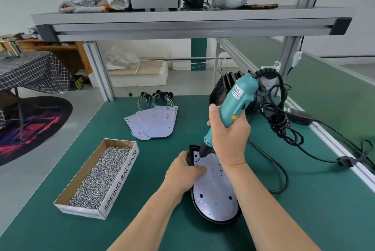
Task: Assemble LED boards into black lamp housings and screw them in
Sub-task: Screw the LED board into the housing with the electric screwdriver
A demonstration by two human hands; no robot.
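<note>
I have the right hand (229,129) gripping the electric screwdriver (233,104), its bit at a far hole of the LED board (215,188), which lies in the black housing (205,215) on the bench (304,210). The left hand (183,171) clamps the housing's edge. Spare boards (154,122) and another housing (218,92) wait, so I judge much remains.

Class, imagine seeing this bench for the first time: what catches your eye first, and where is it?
The teal screwdriver stands out right of centre, gripped by the right hand, its bit on the far-left corner of the board in the black housing. The left hand holds the housing's left edge. A box of screws lies to the left, spare boards fanned behind it.
</note>
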